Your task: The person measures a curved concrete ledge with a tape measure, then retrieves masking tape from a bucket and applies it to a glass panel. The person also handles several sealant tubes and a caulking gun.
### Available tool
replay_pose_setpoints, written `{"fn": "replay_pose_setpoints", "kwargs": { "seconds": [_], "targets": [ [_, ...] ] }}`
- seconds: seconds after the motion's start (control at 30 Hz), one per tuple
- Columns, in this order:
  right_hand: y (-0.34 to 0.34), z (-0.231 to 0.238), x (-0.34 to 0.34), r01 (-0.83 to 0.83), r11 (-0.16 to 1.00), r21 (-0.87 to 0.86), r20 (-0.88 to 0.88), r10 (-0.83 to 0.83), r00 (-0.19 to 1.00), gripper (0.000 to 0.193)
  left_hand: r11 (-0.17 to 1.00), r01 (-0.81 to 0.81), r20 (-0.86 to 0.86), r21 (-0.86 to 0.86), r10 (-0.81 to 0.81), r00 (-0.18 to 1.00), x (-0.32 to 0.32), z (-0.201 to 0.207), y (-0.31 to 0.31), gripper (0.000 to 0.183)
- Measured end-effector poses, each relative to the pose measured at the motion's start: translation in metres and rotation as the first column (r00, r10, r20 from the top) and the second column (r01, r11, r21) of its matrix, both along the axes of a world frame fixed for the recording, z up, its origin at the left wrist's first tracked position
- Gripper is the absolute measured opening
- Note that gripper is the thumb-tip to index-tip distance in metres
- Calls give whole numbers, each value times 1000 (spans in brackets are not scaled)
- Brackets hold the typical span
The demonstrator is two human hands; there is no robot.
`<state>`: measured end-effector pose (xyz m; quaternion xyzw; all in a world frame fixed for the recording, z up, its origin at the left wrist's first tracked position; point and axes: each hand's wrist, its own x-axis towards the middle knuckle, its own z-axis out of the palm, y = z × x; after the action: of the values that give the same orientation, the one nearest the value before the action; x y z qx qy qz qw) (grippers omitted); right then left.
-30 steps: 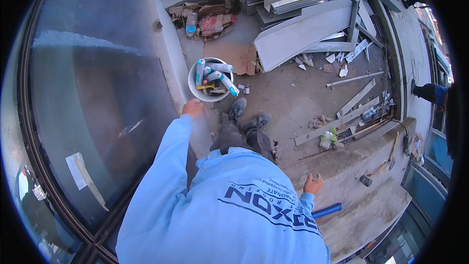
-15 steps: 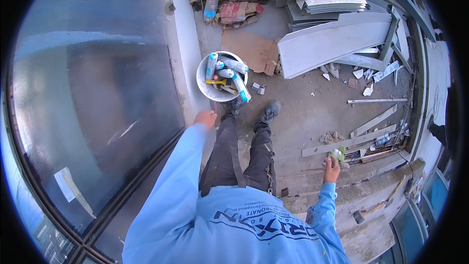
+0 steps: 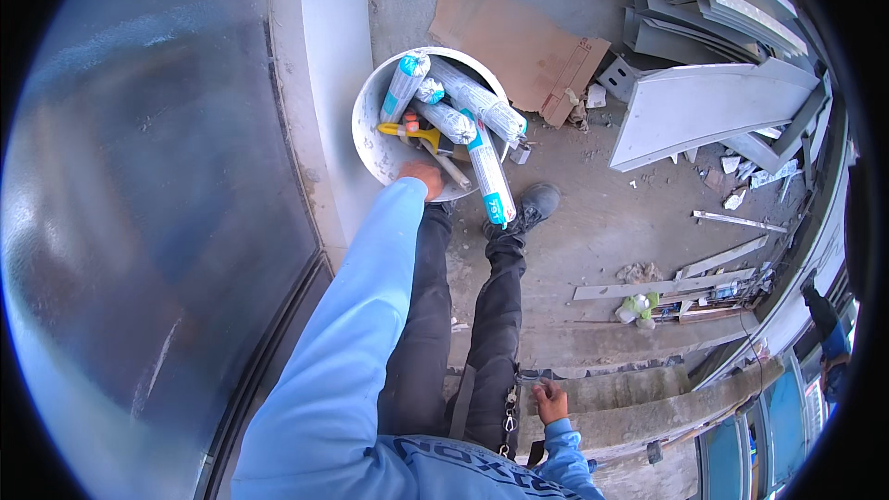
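A white bucket (image 3: 369,146) stands on the floor before my feet, beside the wall. Foil sausage packs of sealant (image 3: 472,102), silver with blue ends, lie in it, one sealant pack (image 3: 491,176) leaning out over the near rim. Among them rests a brush with a yellow handle (image 3: 396,131). Against the bucket's near side inside the rim is my left hand (image 3: 424,178), its fingers hidden from view. My right hand (image 3: 550,400) hangs low at my right side, above a concrete ledge, its fingers curled together; whatever they may hold cannot be made out.
Flattened cardboard (image 3: 519,46) lies beyond the bucket. Bent metal sheets (image 3: 713,111) and broken scraps fill the far right. Wooden strips (image 3: 667,285) and a white-green plastic bag (image 3: 637,308) lie nearer. A concrete ledge (image 3: 611,393) runs at right; a large glass pane (image 3: 157,176) at left.
My left hand has moved forward to the bucket. My right hand has drawn back and inward toward my side. The view has come closer to the bucket.
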<state>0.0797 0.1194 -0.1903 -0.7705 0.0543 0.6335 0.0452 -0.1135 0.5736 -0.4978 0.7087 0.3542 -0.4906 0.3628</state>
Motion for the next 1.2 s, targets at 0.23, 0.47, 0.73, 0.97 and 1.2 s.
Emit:
{"fn": "replay_pose_setpoints", "kwargs": {
  "seconds": [0.23, 0.47, 0.73, 0.97, 1.2],
  "targets": [
    [17, -30, 25, 271, 962, 37, 104, -273, 956, 44, 989, -134, 10, 64, 134, 991, 1, -44, -25, 47],
    [-6, -24, 43, 289, 957, -4, 156, -285, 946, 42, 974, -209, 99, 87, 200, 975, -2, -11, -12, 59],
    [-1, -40, 33, 260, 966, 0, 113, -258, 959, 39, 884, -432, 299, 179, 369, 880, -42, -4, 44, 48],
    [8, -60, 12, 239, 970, 55, 99, -243, 965, 38, 973, -180, 72, 145, 171, 983, -22, -76, 20, 35],
    [12, -50, -3, 374, 927, -25, 105, -369, 923, 38, 866, -454, 201, 211, 416, 887, -50, -152, -8, 32]
  ]
}}
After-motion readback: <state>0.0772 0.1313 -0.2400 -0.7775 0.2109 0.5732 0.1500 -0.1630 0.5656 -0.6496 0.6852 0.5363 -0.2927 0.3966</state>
